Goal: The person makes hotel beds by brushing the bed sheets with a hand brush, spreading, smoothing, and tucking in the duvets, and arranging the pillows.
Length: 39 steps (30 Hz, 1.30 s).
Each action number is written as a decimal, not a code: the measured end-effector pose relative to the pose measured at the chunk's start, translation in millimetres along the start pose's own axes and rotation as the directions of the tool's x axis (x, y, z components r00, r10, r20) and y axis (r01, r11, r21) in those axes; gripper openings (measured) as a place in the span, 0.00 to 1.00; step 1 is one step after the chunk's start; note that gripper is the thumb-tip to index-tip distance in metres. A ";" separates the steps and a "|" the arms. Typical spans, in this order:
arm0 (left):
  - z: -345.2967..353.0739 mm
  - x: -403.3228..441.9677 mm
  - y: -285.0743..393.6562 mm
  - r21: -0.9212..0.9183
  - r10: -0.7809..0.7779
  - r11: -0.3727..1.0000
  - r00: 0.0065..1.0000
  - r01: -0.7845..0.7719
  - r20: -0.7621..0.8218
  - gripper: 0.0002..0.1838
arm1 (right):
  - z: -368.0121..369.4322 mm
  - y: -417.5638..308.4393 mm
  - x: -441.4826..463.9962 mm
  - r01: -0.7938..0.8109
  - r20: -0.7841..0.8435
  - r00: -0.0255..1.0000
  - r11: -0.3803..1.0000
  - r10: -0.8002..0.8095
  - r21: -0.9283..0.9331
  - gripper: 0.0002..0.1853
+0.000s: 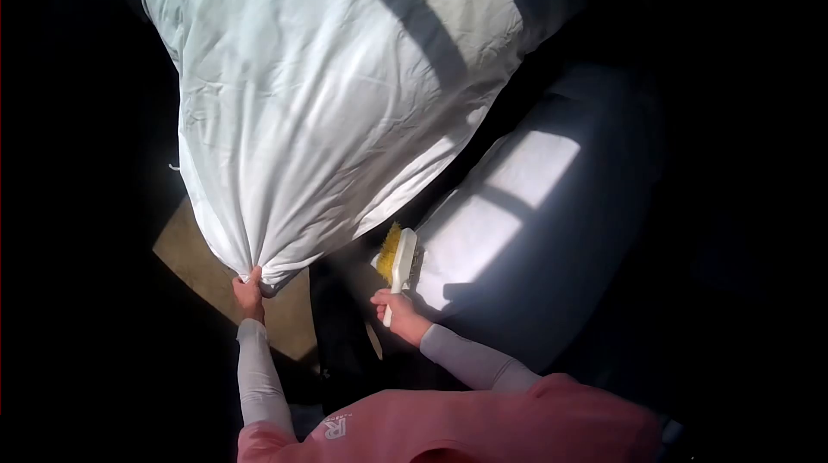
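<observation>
My left hand (pixel 248 292) is closed on the gathered lower corner of a large white pillow (pixel 319 92). Folds in its cloth fan upward from my grip. In my right hand (pixel 402 313) is a scrubbing brush (pixel 402 260), held by its white handle. Its yellow bristles face left, toward the pillow, and stay apart from the cloth. Part of the handle is hidden by my fingers.
A second white, pillow-like item (pixel 483 230) lies to the right, partly in shadow. Below the pillow, a tan patch of floor (pixel 203 251) is sunlit. Deep shadow hides most of the surroundings.
</observation>
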<state>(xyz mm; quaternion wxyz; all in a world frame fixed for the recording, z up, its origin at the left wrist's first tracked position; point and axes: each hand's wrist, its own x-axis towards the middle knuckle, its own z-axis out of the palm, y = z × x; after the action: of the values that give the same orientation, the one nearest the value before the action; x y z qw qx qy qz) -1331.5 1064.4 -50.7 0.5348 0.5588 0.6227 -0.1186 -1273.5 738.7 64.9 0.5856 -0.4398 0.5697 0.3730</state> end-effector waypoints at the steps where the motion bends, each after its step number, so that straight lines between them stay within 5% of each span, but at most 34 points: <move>1: 5.8 14.6 -21.7 0.159 0.049 0.987 0.986 -0.023 -0.162 0.28 | 1.3 -21.2 -5.7 0.100 -0.109 0.989 0.995 -0.099 0.009 0.08; 2: 1.9 32.4 -56.8 0.242 0.086 0.970 0.980 -0.041 -0.182 0.29 | -11.6 -49.9 -0.4 0.165 -0.011 0.986 0.986 -0.165 0.017 0.09; 5: -54.9 30.2 -107.1 0.394 0.071 0.919 0.987 -0.010 -0.141 0.30 | -7.2 -172.1 -0.4 0.509 -0.168 0.841 0.857 -0.514 -0.078 0.17; 7: -106.2 -26.5 -81.6 0.383 -0.045 0.920 0.993 0.084 -0.108 0.29 | 5.5 -260.6 -2.4 0.770 -0.213 0.601 0.629 -0.771 -0.104 0.19; 9: -155.3 -32.2 -132.1 0.419 0.058 0.907 0.973 0.042 -0.222 0.25 | 44.2 -333.0 -16.9 0.892 -0.319 0.376 0.433 -0.870 -0.128 0.16; 10: -183.5 -19.8 -190.2 0.348 -0.029 0.928 0.958 0.132 -0.285 0.24 | 69.0 -357.1 -23.2 0.920 -0.361 0.295 0.365 -0.885 -0.144 0.18; 11: -202.1 -12.2 -231.0 0.273 -0.117 0.938 0.935 0.215 -0.334 0.23 | 85.8 -375.3 -15.2 0.912 -0.367 0.323 0.391 -0.872 -0.126 0.21; 13: -216.5 -45.3 -209.1 0.079 -0.309 0.930 0.881 0.358 -0.357 0.21 | 101.2 -380.0 49.6 0.868 -0.318 0.386 0.457 -0.866 -0.192 0.21; 14: -221.6 -51.7 -194.9 0.037 -0.402 0.900 0.859 0.435 -0.318 0.21 | 116.6 -351.6 86.7 0.753 -0.195 0.608 0.637 -0.770 -0.166 0.22; 15: -222.3 -52.6 -184.3 0.003 -0.490 0.861 0.830 0.509 -0.267 0.21 | 177.8 -289.6 94.9 0.577 -0.350 0.691 0.774 -0.632 -0.260 0.20; 16: -214.9 -47.3 -175.4 -0.003 -0.485 0.867 0.841 0.499 -0.241 0.21 | 207.0 -220.8 127.9 0.517 -0.505 0.644 0.814 -0.574 -0.266 0.19; 17: -219.7 -39.6 -168.1 0.002 -0.475 0.874 0.854 0.486 -0.211 0.21 | 222.3 -154.1 129.3 0.233 -0.333 0.888 0.934 -0.317 -0.269 0.18; 18: -226.9 -23.4 -179.4 0.120 -0.308 0.934 0.930 0.336 -0.202 0.22 | 219.5 -76.9 132.8 -0.089 -0.163 0.986 0.952 0.042 -0.292 0.18; 19: -220.6 -2.4 -189.8 0.212 -0.137 0.962 0.974 0.175 -0.179 0.23 | 232.2 -13.7 143.8 -0.376 -0.007 0.914 0.842 0.406 -0.387 0.19; 20: -228.9 5.3 -153.6 0.083 -0.132 0.987 0.989 0.138 -0.072 0.24 | 285.5 50.5 118.0 -0.496 -0.119 0.863 0.780 0.490 -0.382 0.20; 22: -257.3 26.5 -110.9 -0.003 -0.102 0.995 0.995 0.102 -0.018 0.22 | 363.6 135.6 73.8 -0.371 0.133 0.777 0.619 0.615 -0.693 0.18; 23: -278.0 33.4 -72.9 -0.088 -0.081 0.993 0.996 0.078 -0.027 0.20 | 411.9 158.3 34.5 -0.089 0.275 0.796 0.554 0.539 -0.828 0.18; 25: -318.7 51.8 -48.0 -0.327 -0.213 0.926 0.976 0.187 -0.047 0.16 | 486.8 164.1 -35.6 0.299 0.559 0.679 0.516 0.476 -0.803 0.18; 26: -335.5 63.6 -40.9 -0.363 -0.230 0.913 0.970 0.187 -0.080 0.14 | 523.0 141.6 -70.5 0.554 0.670 0.592 0.377 0.448 -0.742 0.18; 27: -350.9 71.6 -41.6 -0.403 -0.257 0.895 0.959 0.190 -0.118 0.12 | 537.8 135.5 -71.3 0.833 0.879 0.409 0.294 0.245 -0.469 0.15; 29: -379.5 109.8 -76.3 -0.338 -0.289 0.911 0.950 0.235 -0.118 0.13 | 566.2 95.1 -77.5 0.997 0.994 0.077 0.001 -0.078 -0.077 0.13; 30: -389.7 105.5 -48.9 -0.411 -0.222 0.893 0.974 0.184 -0.048 0.04 | 573.1 61.5 -79.5 0.976 0.989 0.111 -0.176 -0.100 -0.128 0.13; 31: -398.7 84.9 -10.0 -0.484 -0.151 0.864 0.988 0.140 0.017 0.07 | 577.9 22.2 -93.4 0.951 0.976 0.145 -0.251 -0.161 -0.183 0.12; 33: -403.9 91.0 35.1 -0.415 -0.162 0.893 0.985 0.171 0.056 0.10 | 570.9 -50.9 -93.5 0.882 0.887 0.281 -0.267 -0.366 -0.389 0.11; 35: -405.0 119.6 48.0 -0.373 -0.129 0.915 0.988 0.154 0.089 0.02 | 554.4 -129.6 -94.6 0.832 0.667 0.295 -0.159 -0.684 -0.531 0.11; 37: -403.2 129.4 96.9 -0.268 -0.133 0.952 0.989 0.144 0.060 0.06 | 522.1 -212.4 -72.7 0.817 0.322 0.246 0.017 -0.914 -0.577 0.14; 38: -405.9 149.7 96.5 -0.224 -0.122 0.964 0.988 0.141 0.096 0.13 | 500.7 -255.5 -53.0 0.826 0.138 0.109 0.012 -0.984 -0.564 0.16; 39: -408.7 167.6 111.9 -0.227 -0.108 0.965 0.988 0.131 0.111 0.13 | 489.4 -286.6 -70.4 0.802 -0.090 0.332 0.331 -0.939 -0.497 0.17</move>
<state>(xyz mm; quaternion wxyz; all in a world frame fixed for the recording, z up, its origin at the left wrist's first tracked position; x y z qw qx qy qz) -1424.6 1503.2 29.3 0.6185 0.4470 0.6379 -0.1034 -843.8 1107.3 143.2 0.4829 -0.8390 0.2508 0.0003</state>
